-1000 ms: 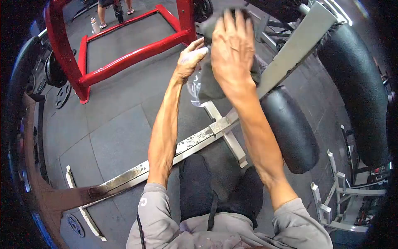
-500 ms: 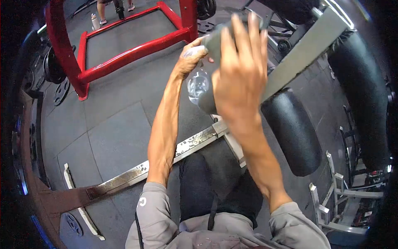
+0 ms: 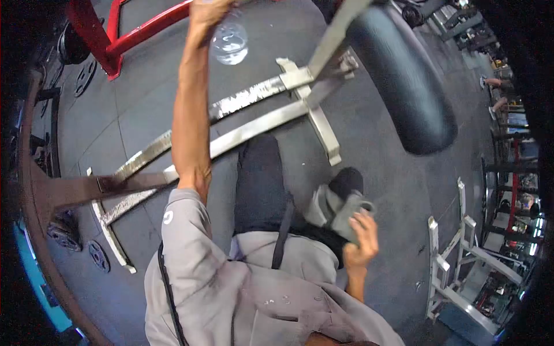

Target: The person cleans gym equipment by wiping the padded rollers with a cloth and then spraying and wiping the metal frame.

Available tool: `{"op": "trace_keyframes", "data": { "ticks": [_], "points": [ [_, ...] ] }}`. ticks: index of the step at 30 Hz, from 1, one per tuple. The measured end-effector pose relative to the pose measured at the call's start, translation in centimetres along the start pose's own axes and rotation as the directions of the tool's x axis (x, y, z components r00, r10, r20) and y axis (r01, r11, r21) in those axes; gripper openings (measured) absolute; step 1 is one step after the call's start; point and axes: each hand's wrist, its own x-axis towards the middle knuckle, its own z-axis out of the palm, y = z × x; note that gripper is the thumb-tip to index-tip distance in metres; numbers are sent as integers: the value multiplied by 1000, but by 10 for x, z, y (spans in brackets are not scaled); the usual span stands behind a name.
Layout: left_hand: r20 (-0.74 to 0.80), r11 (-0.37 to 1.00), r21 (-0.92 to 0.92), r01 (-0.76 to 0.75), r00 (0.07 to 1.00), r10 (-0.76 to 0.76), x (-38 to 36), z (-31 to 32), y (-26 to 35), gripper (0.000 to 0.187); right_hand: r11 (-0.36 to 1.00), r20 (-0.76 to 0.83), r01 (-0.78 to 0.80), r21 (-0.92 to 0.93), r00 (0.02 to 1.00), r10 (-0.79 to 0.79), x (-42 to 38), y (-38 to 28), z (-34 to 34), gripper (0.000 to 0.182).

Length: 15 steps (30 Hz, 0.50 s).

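left hand holds bottle, right hand grips cloth; bottle likely light, slick, best necked; cloth soft, best bunched.

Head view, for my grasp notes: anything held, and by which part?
Left hand: clear bottle, apparently by its top; right hand: grey cloth, apparently by one edge.

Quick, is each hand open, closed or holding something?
Left hand: holding a clear rounded plastic bottle, fingers partly out of frame.
Right hand: holding a grey-green fabric cloth.
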Motion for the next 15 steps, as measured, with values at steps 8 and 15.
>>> {"op": "trace_keyframes", "data": {
  "ticks": [8,15],
  "points": [
    [63,990,142,-5,998,-4,-156,21,146,41,729,-794,-666,159,353,495,-126,95,-81,50],
    [270,959,94,266,921,-282,-193,53,128,43,796,-617,-511,-324,752,232,-37,193,-60,48]
  ]
}}
